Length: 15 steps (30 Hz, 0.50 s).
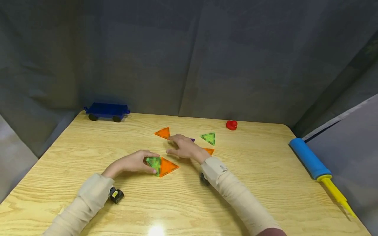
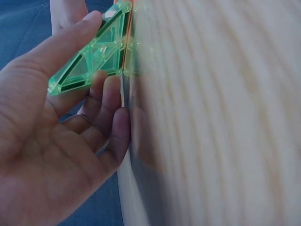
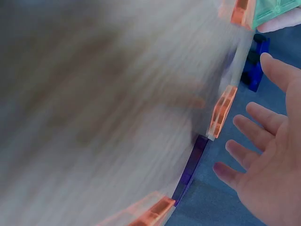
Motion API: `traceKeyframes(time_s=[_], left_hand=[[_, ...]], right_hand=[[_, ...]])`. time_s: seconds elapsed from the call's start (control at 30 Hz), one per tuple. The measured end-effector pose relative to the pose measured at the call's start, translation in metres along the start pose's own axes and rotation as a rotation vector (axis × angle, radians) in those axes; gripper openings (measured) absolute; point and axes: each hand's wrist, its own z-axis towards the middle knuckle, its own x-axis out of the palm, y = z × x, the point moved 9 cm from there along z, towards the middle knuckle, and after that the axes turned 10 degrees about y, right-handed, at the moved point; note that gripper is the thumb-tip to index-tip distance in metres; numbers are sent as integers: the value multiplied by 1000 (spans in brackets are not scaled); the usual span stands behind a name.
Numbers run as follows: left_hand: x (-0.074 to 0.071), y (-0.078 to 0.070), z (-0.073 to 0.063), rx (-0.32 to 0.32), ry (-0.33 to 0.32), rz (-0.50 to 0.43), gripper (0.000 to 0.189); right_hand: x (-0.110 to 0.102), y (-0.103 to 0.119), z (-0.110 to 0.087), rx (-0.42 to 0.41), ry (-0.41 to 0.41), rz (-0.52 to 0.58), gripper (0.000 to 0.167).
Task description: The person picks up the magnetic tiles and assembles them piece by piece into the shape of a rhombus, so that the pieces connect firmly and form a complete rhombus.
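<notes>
My left hand pinches a translucent green triangular magnetic tile between thumb and fingers. In the left wrist view this green tile stands up off the tabletop at an angle. An orange triangular tile adjoins its right edge. Reaching over the table's middle, my right hand has its fingers spread and relaxed, with nothing held. Its fingertips are near another orange triangle. A purple tile lies beside that one, mostly hidden by the hand in the head view. Part of a further orange tile shows behind the right wrist.
A loose green triangle lies beyond the right wrist. At the table's back edge are a blue wheeled toy wagon on the left and a small red duck on the right. A blue and yellow pump lies along the right edge.
</notes>
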Motion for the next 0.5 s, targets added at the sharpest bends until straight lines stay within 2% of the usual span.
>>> traceKeyframes(time_s=[0.27,0.5], left_hand=[[0,-2,0,-2,5,0,65],[0,-1,0,-4,4,10,65]], right_hand=[[5,0,12,48,88,-79,62],[11,-1,14,82,140,-81,62]])
